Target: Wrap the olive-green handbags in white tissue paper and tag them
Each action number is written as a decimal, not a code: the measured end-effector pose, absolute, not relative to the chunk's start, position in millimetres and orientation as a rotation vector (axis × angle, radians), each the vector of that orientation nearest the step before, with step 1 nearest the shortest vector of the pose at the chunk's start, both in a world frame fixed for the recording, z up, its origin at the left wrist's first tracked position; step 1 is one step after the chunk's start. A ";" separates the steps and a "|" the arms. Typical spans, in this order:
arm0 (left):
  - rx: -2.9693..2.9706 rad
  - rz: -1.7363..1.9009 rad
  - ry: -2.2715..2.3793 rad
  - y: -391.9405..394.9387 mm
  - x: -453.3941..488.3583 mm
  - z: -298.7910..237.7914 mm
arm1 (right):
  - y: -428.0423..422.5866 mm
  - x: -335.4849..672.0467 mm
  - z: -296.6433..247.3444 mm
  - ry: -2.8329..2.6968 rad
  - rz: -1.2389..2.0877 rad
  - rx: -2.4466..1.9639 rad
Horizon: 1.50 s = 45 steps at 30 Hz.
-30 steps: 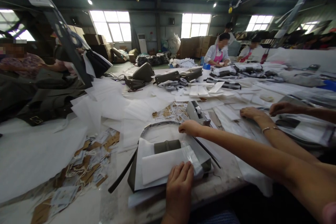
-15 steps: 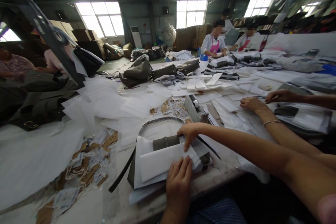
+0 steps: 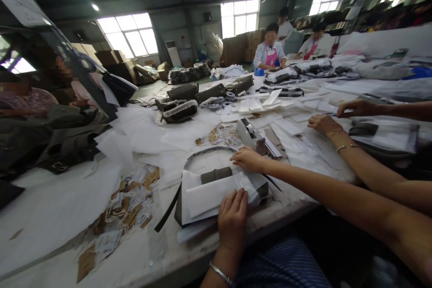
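A dark olive handbag (image 3: 216, 174) lies on the table in front of me, its body largely covered by white foam sheets (image 3: 212, 196). Its wrapped handle (image 3: 205, 154) arches at the back, and a dark strap (image 3: 168, 209) trails to the left. My left hand (image 3: 232, 216) rests on the near right part of the foam, fingers stretched flat. Above the bag's far right corner is my right hand (image 3: 249, 160), palm down, fingers extended, with nothing visible in it. Just behind that hand stands a grey tape dispenser (image 3: 249, 135).
Paper tags with strings (image 3: 130, 202) are heaped to the left, beside a large white sheet (image 3: 60, 207). A co-worker's hands (image 3: 326, 126) are close on my right, near another wrapped bag (image 3: 384, 137). More bags (image 3: 209, 93) lie farther back.
My right hand has let go of the foam's edge and moved up toward the dispenser. My left hand stays on the foam. The whole view has shifted slightly.
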<state>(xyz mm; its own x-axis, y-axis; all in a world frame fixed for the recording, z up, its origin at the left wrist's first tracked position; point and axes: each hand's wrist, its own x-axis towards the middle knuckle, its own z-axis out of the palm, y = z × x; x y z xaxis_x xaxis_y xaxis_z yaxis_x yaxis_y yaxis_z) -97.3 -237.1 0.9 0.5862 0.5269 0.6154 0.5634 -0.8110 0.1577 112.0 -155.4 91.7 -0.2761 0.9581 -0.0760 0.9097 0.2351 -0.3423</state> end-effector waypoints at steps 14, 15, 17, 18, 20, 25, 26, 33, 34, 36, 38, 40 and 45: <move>-2.700 -0.491 -0.846 -220.5 -168.5 61.0 | -270.5 110.6 31.0 -2.289 -0.077 -1.561; -2.664 -0.447 -0.849 -217.5 -177.1 58.8 | -272.1 110.3 33.6 -2.250 -0.110 -1.585; -2.633 -0.398 -0.829 -212.2 -189.0 50.0 | -281.1 104.3 38.2 -2.123 -0.086 -1.604; -2.624 -0.398 -0.816 -210.3 -192.2 44.2 | -287.7 98.6 39.3 -2.025 -0.013 -1.610; -2.605 -0.439 -0.805 -208.0 -194.3 32.7 | -301.6 82.9 38.2 -1.758 0.296 -1.643; -2.598 -0.603 -0.763 -206.7 -192.4 20.4 | -314.1 38.0 23.2 -0.803 1.321 -1.412; -2.609 -0.622 -0.754 -206.3 -192.6 21.1 | -312.1 30.7 20.4 -0.618 1.376 -1.306; -2.666 -0.741 -0.819 -204.8 -202.8 30.4 | -290.4 -2.7 26.6 -0.077 1.444 -0.922; -2.665 -0.766 -0.831 -205.1 -205.0 30.5 | -287.8 -6.9 31.5 -0.138 1.471 -0.929; -2.650 -0.813 -0.841 -206.1 -208.2 28.9 | -283.0 -15.5 42.5 -0.290 1.512 -0.954; -2.603 -0.845 -0.846 -207.5 -209.1 24.8 | -278.5 -23.6 52.7 -0.370 1.530 -0.956; -2.553 -0.849 -0.871 -208.9 -207.9 19.3 | -274.5 -30.0 60.0 -0.366 1.536 -0.921; -2.477 -0.854 -0.874 -207.9 -205.0 8.4 | -267.9 -37.2 65.9 -0.405 1.498 -0.917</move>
<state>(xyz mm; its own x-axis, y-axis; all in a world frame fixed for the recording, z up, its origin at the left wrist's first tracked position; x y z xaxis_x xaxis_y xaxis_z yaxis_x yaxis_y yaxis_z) -205.0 -207.9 8.4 0.6228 0.4326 0.6519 0.6618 -0.7357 -0.1440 -37.2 -267.9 65.9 0.0890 0.9493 -0.3015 -0.6682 -0.1676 -0.7249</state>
